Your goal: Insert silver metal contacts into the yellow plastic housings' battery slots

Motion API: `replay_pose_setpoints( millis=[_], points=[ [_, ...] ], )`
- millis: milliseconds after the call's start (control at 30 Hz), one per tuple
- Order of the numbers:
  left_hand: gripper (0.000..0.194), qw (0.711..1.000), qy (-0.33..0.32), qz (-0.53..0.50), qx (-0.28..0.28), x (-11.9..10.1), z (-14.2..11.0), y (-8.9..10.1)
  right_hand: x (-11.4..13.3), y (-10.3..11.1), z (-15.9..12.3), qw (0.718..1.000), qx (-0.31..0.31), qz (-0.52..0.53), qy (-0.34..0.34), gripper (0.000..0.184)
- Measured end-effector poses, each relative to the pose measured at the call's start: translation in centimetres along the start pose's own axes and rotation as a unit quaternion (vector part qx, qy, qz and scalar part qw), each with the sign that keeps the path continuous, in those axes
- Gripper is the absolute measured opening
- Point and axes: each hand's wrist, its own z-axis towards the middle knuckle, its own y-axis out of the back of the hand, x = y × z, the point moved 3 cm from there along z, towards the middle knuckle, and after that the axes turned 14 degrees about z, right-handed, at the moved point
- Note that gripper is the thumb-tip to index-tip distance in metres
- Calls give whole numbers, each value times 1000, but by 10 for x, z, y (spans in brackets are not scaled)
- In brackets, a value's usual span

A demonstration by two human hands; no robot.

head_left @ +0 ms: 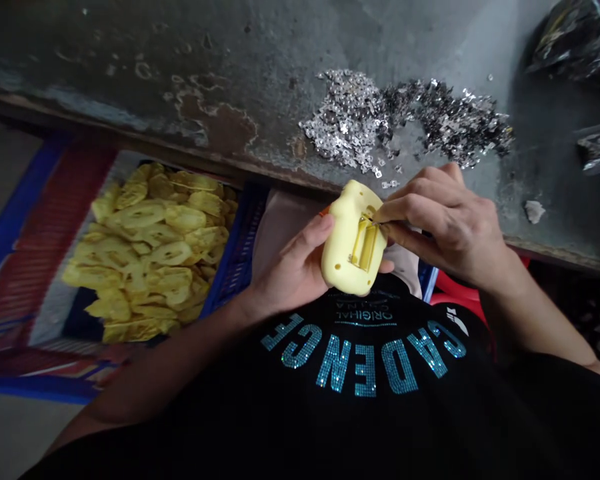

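Note:
My left hand is wrapped round a pale yellow plastic casing, tilted, with its back towards me. In the casing is an oblong battery compartment with two channels and small screw holes about it. My right hand pinches at the upper end of this compartment, thumb and forefinger pressed together. A small metal contact shows between the fingertips, mostly hidden by them. Beyond the hands, a heap of small shiny metal contacts lies on the grey worktop.
Left of me, a blue crate holds many yellow plastic shells. Plastic bags of metal parts lie at the worktop's right. A small white scrap sits near its front edge. Something red is below my right arm.

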Motion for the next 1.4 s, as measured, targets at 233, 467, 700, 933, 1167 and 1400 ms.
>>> replay_pose_setpoints(
  millis=[233, 467, 700, 933, 1167, 1400],
  points=[
    [75, 1000, 14, -11, 16, 3, -5, -1, 9, 0, 1, 1000, 3, -16, 25, 36],
    [73, 999, 13, -13, 27, 0, -7, -8, 15, -5, -5, 999, 3, -25, 28, 32],
    [75, 998, 17, -26, 50, 4, -7, -5, 19, -8, -22, 994, -81, -42, 63, 20],
    [73, 995, -28, -15, 99, 4, -3, -5, 19, -23, -37, 970, -196, -70, 129, 16],
    [72, 993, -27, 14, 113, 8, -5, -4, 18, -29, -40, 968, -215, -43, 125, 19],
    [60, 996, -70, 38, 39, 12, -11, -2, 14, -18, -32, 968, -206, 136, 43, 5]
  ],
)
